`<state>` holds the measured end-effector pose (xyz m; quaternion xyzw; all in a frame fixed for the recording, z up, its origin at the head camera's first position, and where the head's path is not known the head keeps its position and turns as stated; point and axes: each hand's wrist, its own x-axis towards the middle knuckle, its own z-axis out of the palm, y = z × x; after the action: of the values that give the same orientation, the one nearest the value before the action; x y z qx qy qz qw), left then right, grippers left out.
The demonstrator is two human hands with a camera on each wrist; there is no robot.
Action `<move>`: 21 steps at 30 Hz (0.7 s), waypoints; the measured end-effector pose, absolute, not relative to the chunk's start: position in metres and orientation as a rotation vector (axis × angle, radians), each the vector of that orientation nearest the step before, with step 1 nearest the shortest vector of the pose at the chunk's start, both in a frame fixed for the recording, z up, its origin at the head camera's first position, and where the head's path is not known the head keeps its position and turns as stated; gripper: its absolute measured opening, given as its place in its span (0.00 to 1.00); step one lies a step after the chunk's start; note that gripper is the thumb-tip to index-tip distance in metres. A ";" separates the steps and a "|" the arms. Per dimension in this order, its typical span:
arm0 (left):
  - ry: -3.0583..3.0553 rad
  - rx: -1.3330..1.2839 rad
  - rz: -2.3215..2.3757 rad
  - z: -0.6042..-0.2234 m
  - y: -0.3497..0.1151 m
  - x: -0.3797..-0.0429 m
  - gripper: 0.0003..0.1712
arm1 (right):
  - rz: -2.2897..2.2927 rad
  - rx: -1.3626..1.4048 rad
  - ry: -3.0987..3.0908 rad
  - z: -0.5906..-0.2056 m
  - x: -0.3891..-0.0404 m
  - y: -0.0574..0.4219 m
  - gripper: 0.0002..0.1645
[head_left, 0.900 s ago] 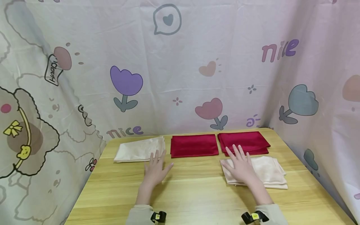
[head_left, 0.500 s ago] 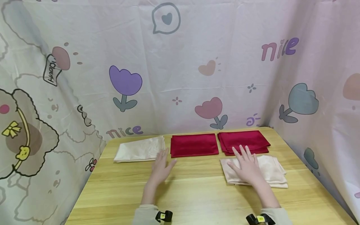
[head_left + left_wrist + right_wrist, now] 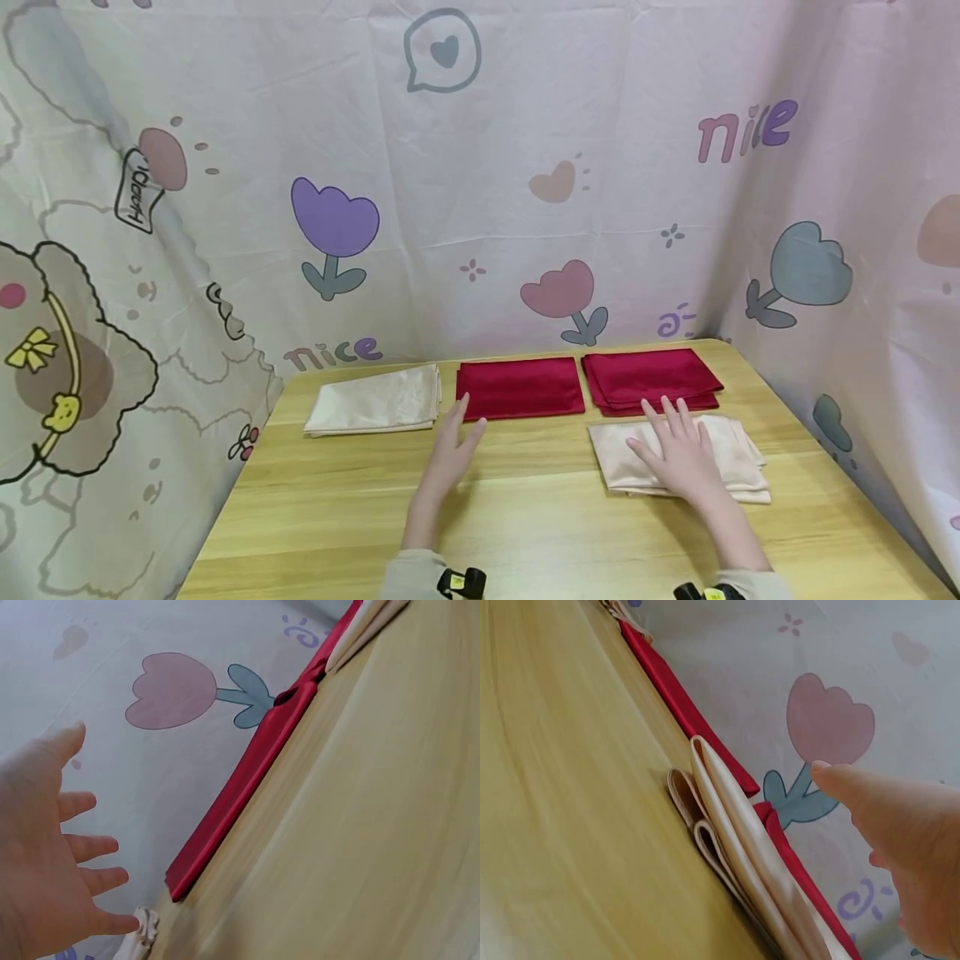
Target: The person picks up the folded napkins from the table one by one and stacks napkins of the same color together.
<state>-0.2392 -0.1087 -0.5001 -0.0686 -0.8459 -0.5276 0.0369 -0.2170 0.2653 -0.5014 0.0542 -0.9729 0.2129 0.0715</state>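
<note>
My left hand hovers over the table, fingers spread, its fingertips overlapping the near left corner of a folded red satin cloth in the head view. My right hand is held above a folded cream cloth at the right, fingers apart. Behind that cloth lies a second folded red cloth. Another folded cream cloth lies at the back left. Neither hand holds anything. From the right wrist view, the near cream cloth shows several loose folded layers at its edge.
The wooden table has a rounded far right corner. A printed fabric curtain with flowers hangs right behind the table and along both sides. Black wrist cameras are strapped over the sleeves.
Both hands have drifted to the right. The left has passed from the back left cream cloth to the middle red one; the right has slid across above the cream cloth. All cloths stay put.
</note>
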 end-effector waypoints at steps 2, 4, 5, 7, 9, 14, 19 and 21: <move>-2.569 -0.214 -1.666 -0.501 -0.104 -0.238 0.39 | 0.651 0.154 -2.919 -0.503 -0.215 0.269 0.49; -2.546 -0.219 -1.699 -0.503 -0.100 -0.237 0.38 | 0.663 0.146 -2.919 -0.505 -0.213 0.273 0.49; -2.540 -0.216 -1.715 -0.504 -0.098 -0.236 0.39 | 0.671 0.139 -2.920 -0.506 -0.212 0.275 0.49; -2.518 -0.208 -1.752 -0.505 -0.095 -0.235 0.38 | 0.679 0.123 -2.924 -0.508 -0.211 0.279 0.50; -2.501 -0.191 -1.782 -0.506 -0.092 -0.233 0.37 | 0.692 0.110 -2.920 -0.510 -0.210 0.282 0.50; -2.452 -0.122 -1.854 -0.512 -0.084 -0.230 0.35 | 0.698 0.102 -2.887 -0.515 -0.208 0.291 0.48; -2.359 -0.131 -2.032 -0.517 -0.074 -0.228 0.34 | 0.736 0.084 -2.827 -0.520 -0.205 0.299 0.46; -2.320 -0.146 -2.134 -0.519 -0.070 -0.226 0.35 | 0.751 0.071 -2.809 -0.521 -0.204 0.303 0.46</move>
<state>-0.2260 -0.0698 -0.5188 -0.0464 -0.7352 -0.6762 -0.0069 -0.2036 0.3031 -0.5210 0.0243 -0.9593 0.2563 0.1162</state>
